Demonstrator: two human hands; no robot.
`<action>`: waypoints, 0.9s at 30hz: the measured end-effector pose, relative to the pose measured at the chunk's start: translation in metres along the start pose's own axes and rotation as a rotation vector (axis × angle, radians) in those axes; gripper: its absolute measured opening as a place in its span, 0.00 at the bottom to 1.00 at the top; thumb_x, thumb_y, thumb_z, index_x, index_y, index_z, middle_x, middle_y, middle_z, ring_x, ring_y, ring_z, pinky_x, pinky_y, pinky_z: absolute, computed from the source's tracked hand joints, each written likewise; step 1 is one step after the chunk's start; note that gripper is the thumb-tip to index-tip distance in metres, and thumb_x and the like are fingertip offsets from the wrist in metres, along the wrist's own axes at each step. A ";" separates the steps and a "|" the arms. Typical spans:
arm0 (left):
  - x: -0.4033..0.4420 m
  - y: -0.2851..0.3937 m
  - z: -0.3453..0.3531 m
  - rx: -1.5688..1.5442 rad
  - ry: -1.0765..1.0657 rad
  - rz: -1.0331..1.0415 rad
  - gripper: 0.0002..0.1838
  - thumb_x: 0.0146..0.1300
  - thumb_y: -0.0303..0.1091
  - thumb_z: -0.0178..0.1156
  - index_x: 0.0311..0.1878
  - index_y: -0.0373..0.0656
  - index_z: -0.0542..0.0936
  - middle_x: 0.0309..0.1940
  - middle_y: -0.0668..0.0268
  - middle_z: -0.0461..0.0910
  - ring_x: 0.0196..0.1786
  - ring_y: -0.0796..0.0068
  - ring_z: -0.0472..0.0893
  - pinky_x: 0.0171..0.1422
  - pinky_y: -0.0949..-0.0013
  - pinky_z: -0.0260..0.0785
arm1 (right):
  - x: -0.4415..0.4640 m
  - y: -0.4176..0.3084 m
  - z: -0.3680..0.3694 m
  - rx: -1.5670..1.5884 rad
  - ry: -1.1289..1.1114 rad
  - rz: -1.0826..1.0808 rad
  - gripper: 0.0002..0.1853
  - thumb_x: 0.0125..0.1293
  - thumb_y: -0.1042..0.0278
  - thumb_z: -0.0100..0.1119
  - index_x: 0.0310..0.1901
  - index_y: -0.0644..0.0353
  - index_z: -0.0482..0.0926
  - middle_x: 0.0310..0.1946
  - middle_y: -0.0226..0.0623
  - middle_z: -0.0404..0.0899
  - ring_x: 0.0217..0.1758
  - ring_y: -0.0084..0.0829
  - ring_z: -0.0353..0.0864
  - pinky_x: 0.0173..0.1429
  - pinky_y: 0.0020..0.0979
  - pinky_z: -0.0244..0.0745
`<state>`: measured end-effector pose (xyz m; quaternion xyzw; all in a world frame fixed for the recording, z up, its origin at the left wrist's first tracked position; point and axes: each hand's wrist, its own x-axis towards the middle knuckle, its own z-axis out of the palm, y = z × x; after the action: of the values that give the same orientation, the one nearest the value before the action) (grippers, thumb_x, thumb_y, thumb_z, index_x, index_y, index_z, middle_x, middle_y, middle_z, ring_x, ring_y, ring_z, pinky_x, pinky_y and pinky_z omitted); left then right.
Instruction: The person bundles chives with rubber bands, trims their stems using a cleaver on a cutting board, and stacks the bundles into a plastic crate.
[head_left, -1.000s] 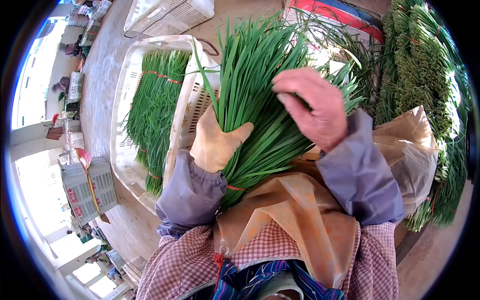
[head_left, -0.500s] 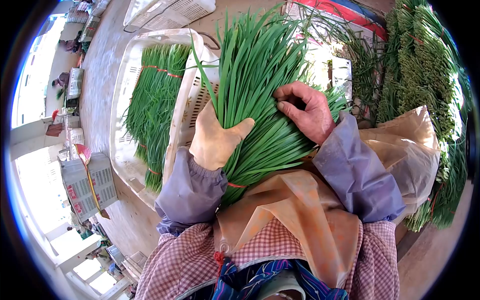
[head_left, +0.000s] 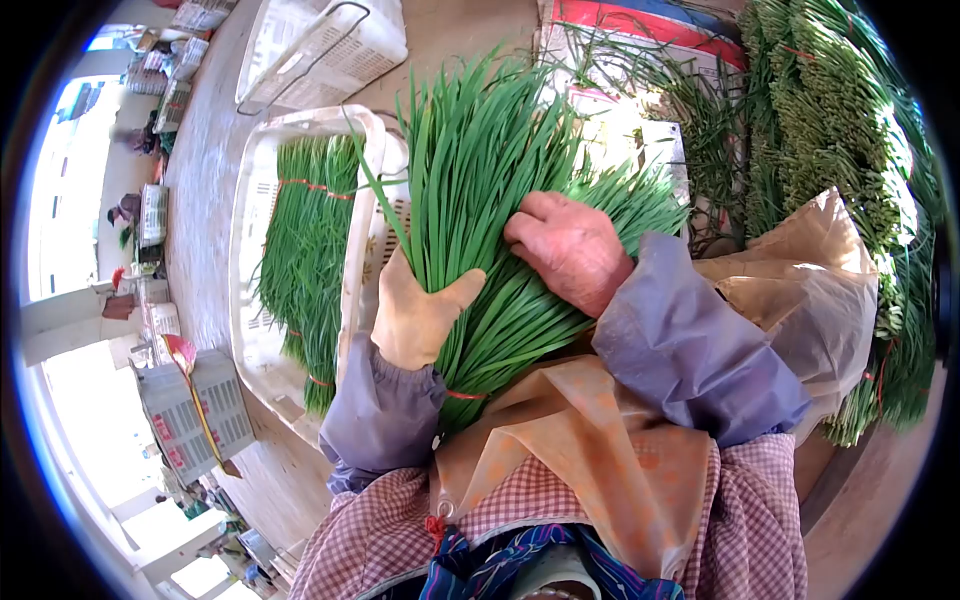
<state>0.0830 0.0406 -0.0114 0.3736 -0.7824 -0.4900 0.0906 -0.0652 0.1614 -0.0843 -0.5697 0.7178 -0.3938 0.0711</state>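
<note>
My left hand [head_left: 415, 312], in a pale glove, is closed around the left side of a big loose bunch of garlic chives [head_left: 480, 150], thumb lying across the leaves. My right hand [head_left: 570, 252], bare, has its fingers curled into the middle of the same bunch; the fingertips are buried among the leaves. The bunch fans out over my lap, and a red band [head_left: 463, 396] shows near its lower end. Just left of my gloved hand stands a white plastic crate [head_left: 240, 270] holding tied chive bundles [head_left: 308, 240].
A second white crate [head_left: 350, 60] stands at the back. Tied green bundles [head_left: 830, 110] are piled at right beside a plastic sheet [head_left: 800, 290]. Loose leaf scraps [head_left: 705, 110] lie behind my right hand. A grey crate [head_left: 195, 415] and distant people are at left.
My right hand has moved left and turned its back upward, fingers now deeper in the leaves instead of pinched above them. My left hand keeps its hold. The camera view has shifted slightly.
</note>
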 end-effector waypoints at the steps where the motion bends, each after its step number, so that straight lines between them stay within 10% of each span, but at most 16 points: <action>1: 0.000 0.000 0.000 0.016 0.003 -0.002 0.24 0.54 0.24 0.70 0.56 0.32 0.77 0.45 0.58 0.85 0.46 0.70 0.84 0.55 0.66 0.75 | 0.001 -0.001 0.001 -0.062 -0.036 0.018 0.08 0.57 0.71 0.64 0.38 0.57 0.77 0.36 0.39 0.74 0.45 0.44 0.78 0.44 0.40 0.77; 9: 0.000 0.016 0.000 0.039 -0.036 -0.031 0.24 0.54 0.23 0.69 0.56 0.33 0.77 0.46 0.60 0.85 0.46 0.71 0.83 0.54 0.67 0.76 | 0.000 -0.008 -0.007 -0.073 -0.028 -0.139 0.08 0.55 0.69 0.55 0.37 0.58 0.75 0.39 0.38 0.74 0.48 0.40 0.77 0.46 0.39 0.77; 15: 0.001 0.006 0.001 -0.009 -0.045 -0.010 0.23 0.57 0.22 0.68 0.57 0.32 0.77 0.48 0.61 0.85 0.47 0.72 0.83 0.56 0.67 0.75 | -0.003 0.018 0.005 -0.030 0.342 0.021 0.05 0.60 0.79 0.56 0.36 0.60 0.72 0.26 0.45 0.73 0.26 0.47 0.78 0.28 0.43 0.75; 18: -0.001 0.009 0.000 -0.006 -0.038 0.022 0.24 0.57 0.22 0.68 0.58 0.32 0.76 0.48 0.60 0.85 0.48 0.72 0.83 0.57 0.67 0.75 | -0.009 0.051 -0.028 0.163 0.643 0.336 0.07 0.65 0.80 0.60 0.43 0.61 0.77 0.31 0.46 0.80 0.31 0.43 0.82 0.37 0.36 0.77; 20: 0.000 0.005 -0.002 -0.048 -0.056 0.010 0.24 0.57 0.22 0.68 0.58 0.32 0.76 0.48 0.60 0.85 0.48 0.71 0.83 0.57 0.67 0.75 | -0.011 0.057 -0.064 -0.255 0.705 0.171 0.11 0.62 0.82 0.61 0.45 0.61 0.78 0.41 0.42 0.82 0.43 0.41 0.82 0.49 0.38 0.76; 23: 0.003 0.004 -0.003 -0.047 -0.083 -0.029 0.24 0.57 0.21 0.67 0.58 0.32 0.76 0.48 0.60 0.85 0.48 0.71 0.83 0.57 0.67 0.74 | -0.009 0.010 -0.094 -0.322 0.640 -0.068 0.15 0.61 0.70 0.66 0.50 0.61 0.80 0.45 0.43 0.81 0.50 0.45 0.79 0.59 0.43 0.70; 27: 0.001 0.026 -0.010 0.051 -0.047 0.072 0.24 0.56 0.20 0.67 0.57 0.33 0.77 0.46 0.59 0.85 0.47 0.69 0.83 0.56 0.66 0.75 | -0.021 -0.025 -0.057 -0.176 -0.178 -0.134 0.44 0.55 0.43 0.69 0.67 0.62 0.67 0.51 0.46 0.78 0.52 0.47 0.78 0.60 0.47 0.70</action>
<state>0.0749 0.0392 0.0150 0.3358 -0.8095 -0.4750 0.0801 -0.0708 0.2059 -0.0370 -0.6530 0.7009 -0.2810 0.0578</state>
